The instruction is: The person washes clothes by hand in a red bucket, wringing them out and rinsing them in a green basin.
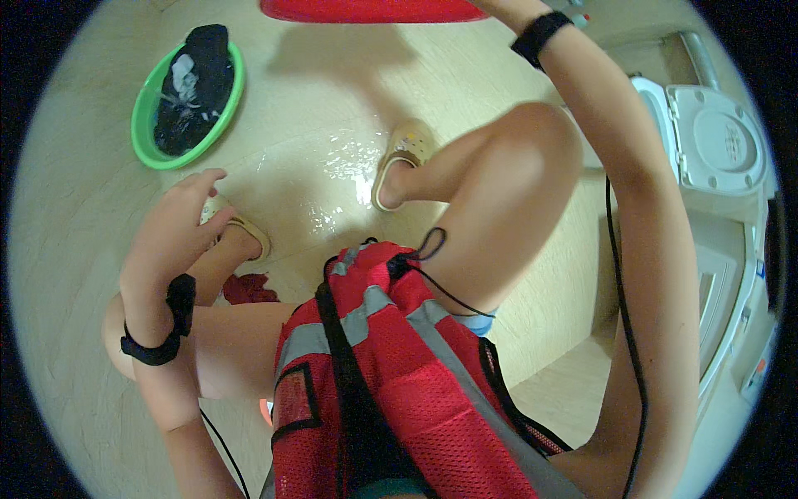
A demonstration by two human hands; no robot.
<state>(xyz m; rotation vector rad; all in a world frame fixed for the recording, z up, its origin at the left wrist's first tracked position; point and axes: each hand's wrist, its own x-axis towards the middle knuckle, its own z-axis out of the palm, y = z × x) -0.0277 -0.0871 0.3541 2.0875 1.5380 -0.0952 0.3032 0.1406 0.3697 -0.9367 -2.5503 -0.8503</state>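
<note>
My left hand (179, 224) hangs above my left knee, fingers apart and nothing in them, with a black strap on the wrist. Just beyond it stands a green basin (238, 98) holding dark wet cloth (212, 71) and a small whitish piece (184, 76). My right arm reaches up to the top edge, where only part of my right hand (509, 10) shows; its fingers are cut off by the frame. Beside that hand is the rim of a red basin (374, 12), held or touched I cannot tell.
Wet, shiny patches lie on the pale floor (324, 166) around my beige clogs (411, 141). A dark red cloth (249, 289) lies by my left foot. At the right are a white lidded plastic unit (719, 137) and a pale tub-like fixture (719, 283). Black cords run along both arms.
</note>
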